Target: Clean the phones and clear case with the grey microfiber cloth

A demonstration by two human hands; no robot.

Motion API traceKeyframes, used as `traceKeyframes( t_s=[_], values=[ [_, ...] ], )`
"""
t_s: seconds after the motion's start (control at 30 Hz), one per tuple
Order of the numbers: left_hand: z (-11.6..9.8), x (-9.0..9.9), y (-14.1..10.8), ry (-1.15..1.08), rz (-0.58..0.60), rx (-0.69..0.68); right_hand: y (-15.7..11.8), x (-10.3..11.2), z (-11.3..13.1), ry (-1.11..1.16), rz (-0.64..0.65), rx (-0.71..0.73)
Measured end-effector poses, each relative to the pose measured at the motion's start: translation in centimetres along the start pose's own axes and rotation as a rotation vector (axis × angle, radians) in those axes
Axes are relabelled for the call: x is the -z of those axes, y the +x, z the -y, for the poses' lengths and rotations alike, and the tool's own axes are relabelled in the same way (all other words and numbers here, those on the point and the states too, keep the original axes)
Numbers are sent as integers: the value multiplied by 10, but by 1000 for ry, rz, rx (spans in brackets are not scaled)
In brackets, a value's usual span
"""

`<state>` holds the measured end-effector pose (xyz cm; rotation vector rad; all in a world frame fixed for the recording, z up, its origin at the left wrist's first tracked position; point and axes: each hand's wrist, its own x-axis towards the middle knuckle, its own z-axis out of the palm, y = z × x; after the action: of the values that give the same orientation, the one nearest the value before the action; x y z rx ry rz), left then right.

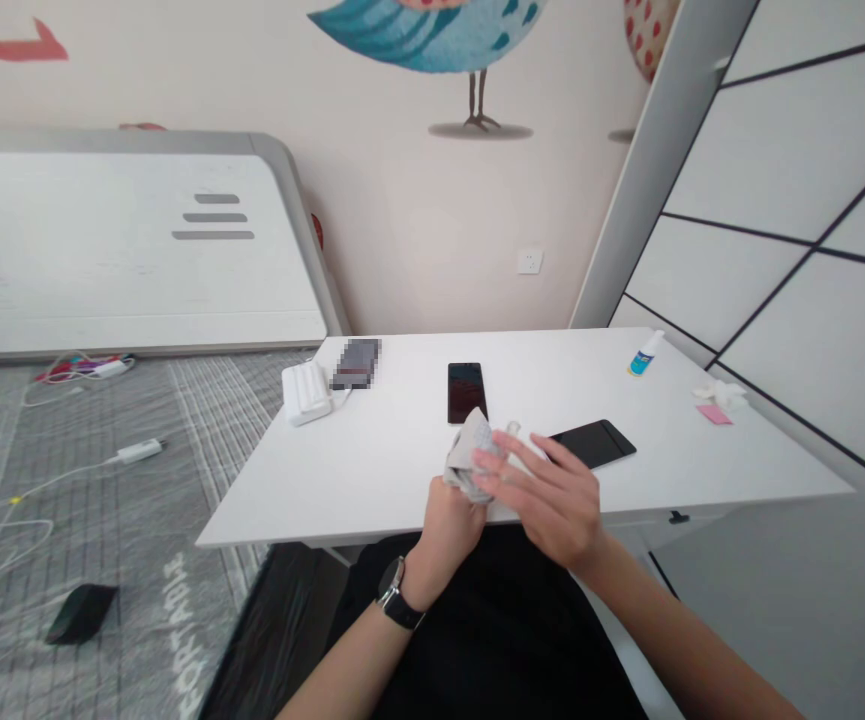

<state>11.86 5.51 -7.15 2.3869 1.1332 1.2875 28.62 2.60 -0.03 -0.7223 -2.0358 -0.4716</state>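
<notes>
Left fingers (469, 513) clench the grey cloth (465, 456); right fingers (518, 484), loosely spread, touch it.

Rumpled matt cloth (466, 462) is seen; at its twelve o'clock, a glossy-screened smartphone (466, 392) is backed by smooth tabletop (357, 465).

The light-grey cloth (463, 461) is bunched and creased, one fold pointing upward, held in the left hand (453, 520) over the near edge of the counter (342, 475).
</notes>
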Motion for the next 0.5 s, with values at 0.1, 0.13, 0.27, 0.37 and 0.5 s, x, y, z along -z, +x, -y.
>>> traceKeyframes(
  t_s=[0.1,0.13,0.27,0.37,0.5],
  values=[
    [0,0,0,-31,-5,-1,-3,-4,-5,-88,-92,-150],
    [-1,0,-1,-45,-1,-3,-4,-6,-5,-79,-111,-156],
    [-2,4,2,-81,15,-18,-13,-10,-9,-16,-113,-30],
    [-1,19,11,-187,94,134,-18,-2,-25,-74,-299,-333],
    [5,44,34,-318,269,439,-24,16,-51,-57,-577,-775]
  ],
)
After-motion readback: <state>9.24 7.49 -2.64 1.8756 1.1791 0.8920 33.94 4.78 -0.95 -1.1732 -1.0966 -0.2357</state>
